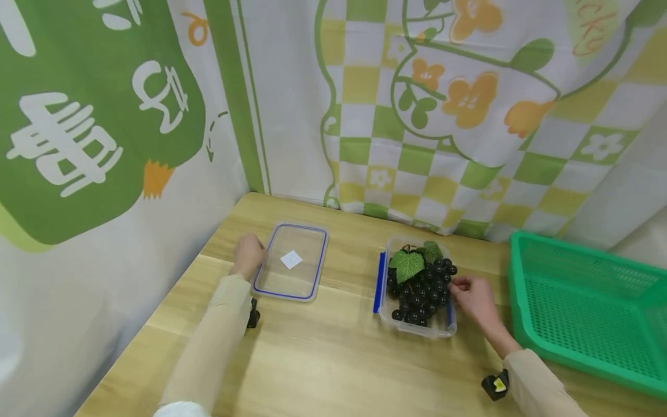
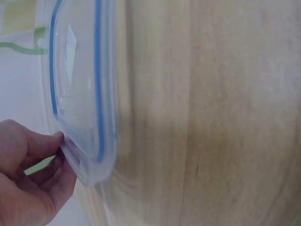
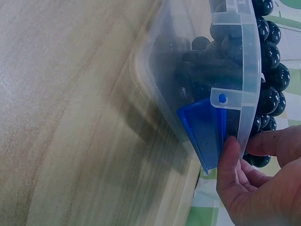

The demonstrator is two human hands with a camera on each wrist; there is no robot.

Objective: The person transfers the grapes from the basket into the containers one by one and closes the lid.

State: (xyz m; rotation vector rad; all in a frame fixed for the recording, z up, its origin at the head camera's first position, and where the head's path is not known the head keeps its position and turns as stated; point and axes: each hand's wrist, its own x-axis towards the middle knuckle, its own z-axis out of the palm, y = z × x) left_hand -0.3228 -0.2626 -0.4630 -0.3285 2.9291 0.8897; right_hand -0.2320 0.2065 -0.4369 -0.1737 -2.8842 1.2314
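Note:
A clear plastic lid (image 1: 304, 282) with a blue seal and a white label lies at the left of the table. My left hand (image 1: 249, 255) pinches its left edge, thumb on top and fingers below, as the left wrist view shows. Further right stands a clear food container (image 1: 417, 330), with a bunch of black grapes (image 1: 422, 295) and green leaves heaped above its rim. The right hand (image 1: 476, 301) pinches the container's right rim between thumb and fingers. Just beside those fingers, a blue clip (image 3: 204, 132) hangs down on the container's side in the right wrist view.
A green plastic basket (image 1: 526, 289) stands at the right, close to my right forearm. The wooden table (image 1: 323, 359) reaches back to a patterned curtain (image 1: 396, 145), and a wall (image 1: 114, 260) runs along the left.

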